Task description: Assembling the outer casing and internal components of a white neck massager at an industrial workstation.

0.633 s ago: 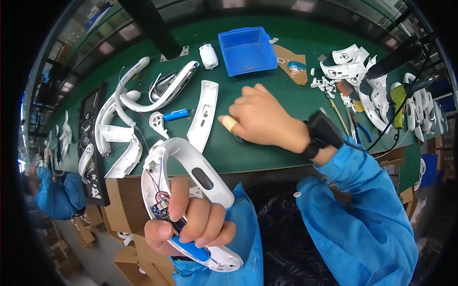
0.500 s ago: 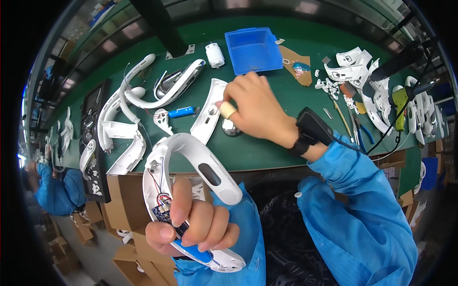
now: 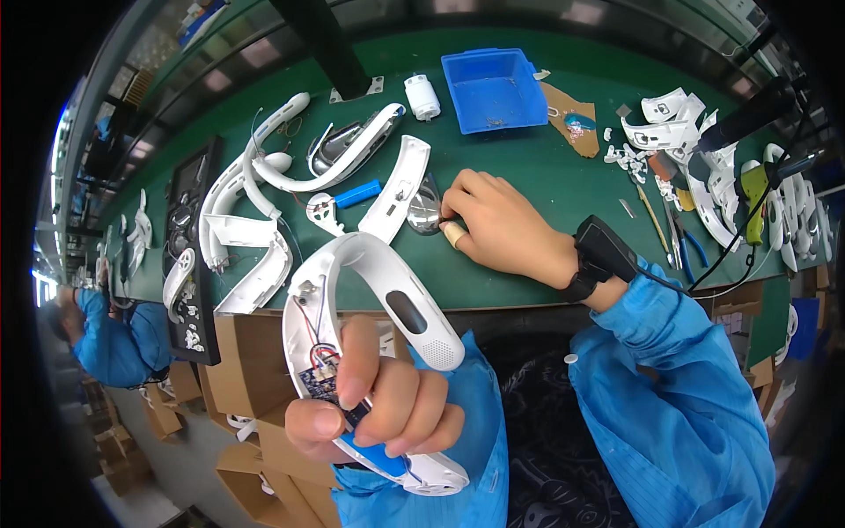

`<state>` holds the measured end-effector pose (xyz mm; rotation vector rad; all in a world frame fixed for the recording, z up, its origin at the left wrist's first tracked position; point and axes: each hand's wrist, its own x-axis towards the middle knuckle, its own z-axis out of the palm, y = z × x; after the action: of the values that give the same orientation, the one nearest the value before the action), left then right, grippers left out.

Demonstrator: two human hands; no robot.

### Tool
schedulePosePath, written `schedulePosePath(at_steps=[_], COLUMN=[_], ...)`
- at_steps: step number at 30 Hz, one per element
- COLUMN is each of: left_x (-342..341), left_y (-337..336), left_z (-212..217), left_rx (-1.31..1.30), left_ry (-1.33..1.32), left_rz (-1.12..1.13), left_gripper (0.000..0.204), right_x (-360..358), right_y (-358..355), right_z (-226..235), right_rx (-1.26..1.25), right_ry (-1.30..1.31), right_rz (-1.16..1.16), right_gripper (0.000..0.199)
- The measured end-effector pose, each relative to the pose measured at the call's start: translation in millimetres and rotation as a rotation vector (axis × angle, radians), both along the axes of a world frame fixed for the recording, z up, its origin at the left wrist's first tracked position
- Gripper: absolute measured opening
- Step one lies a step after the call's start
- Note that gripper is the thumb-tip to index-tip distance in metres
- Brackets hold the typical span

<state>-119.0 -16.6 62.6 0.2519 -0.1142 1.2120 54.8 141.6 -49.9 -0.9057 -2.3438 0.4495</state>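
Observation:
My left hand (image 3: 378,396) grips a white curved neckband housing (image 3: 426,327) in front of the table edge. Its open side shows a small circuit board (image 3: 319,380), red, black and blue wires, and a blue battery (image 3: 380,456); my fingers cover part of these. Over the tabletop, my right hand (image 3: 506,224) has its fingers curled, with tan tape on the thumb. Its fingertips meet at the right edge of a glossy see-through teardrop part (image 3: 423,209); whatever they pinch is hidden. Just left of that part lies a long white shell panel (image 3: 398,189).
A blue bin (image 3: 495,92) and a white cylinder (image 3: 422,97) stand at the back. Left are white curved bands (image 3: 231,198), a blue cell (image 3: 358,193) and a black tray (image 3: 204,290). Pliers (image 3: 692,246), white shells and a green-handled tool (image 3: 753,198) lie right. Another person sits far left.
My right hand has come back toward me from near the blue bin, down to the glossy part, which now shows more. The view has shifted slightly; my left hand keeps its hold on the housing.

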Motion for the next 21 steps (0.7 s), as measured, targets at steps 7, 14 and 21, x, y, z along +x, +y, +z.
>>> schedulePosePath(at_steps=[7, 14, 21], left_x=[3, -7, -8], left_y=[3, -1, -22], left_z=[0, -6, 0], left_rx=[0.044, 0.129, 0.04], left_ry=[0.049, 0.018, 0.028], left_rz=[-0.04, -0.01, 0.091], left_gripper=[0.018, 0.019, 0.018], right_x=[-2, -45, -95], right_y=[-8, 9, 31], right_z=[7, 24, 9], right_rx=[-0.061, 0.038, -0.035], right_ry=[0.029, 0.095, -0.024], right_rz=[0.007, 0.111, 0.125], right_gripper=[0.012, 0.009, 0.017])
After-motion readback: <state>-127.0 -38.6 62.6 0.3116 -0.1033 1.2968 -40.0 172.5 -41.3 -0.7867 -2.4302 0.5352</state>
